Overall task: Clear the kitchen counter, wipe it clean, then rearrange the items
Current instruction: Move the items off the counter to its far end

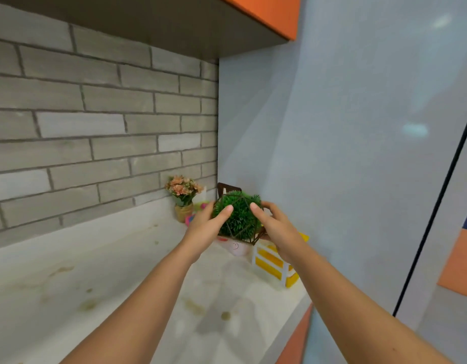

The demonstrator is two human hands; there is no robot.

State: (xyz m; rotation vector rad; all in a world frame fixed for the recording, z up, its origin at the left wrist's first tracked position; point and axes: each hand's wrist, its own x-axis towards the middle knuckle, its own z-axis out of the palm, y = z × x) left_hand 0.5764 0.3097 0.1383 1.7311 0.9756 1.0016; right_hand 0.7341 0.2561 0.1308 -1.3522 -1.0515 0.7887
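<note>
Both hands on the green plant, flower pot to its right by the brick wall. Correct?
Not quite. The flower pot stands to the left of the green plant, by the brick wall, as the head view shows. The left hand and right hand are both on the plant.

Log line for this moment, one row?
left hand, right hand: holding green plant | counter: stained | corner: flower pot, yellow box

stained pale counter (95, 285), a pot of peach flowers (183, 199) at the back, a yellow-and-white box (269, 261) at right
</note>
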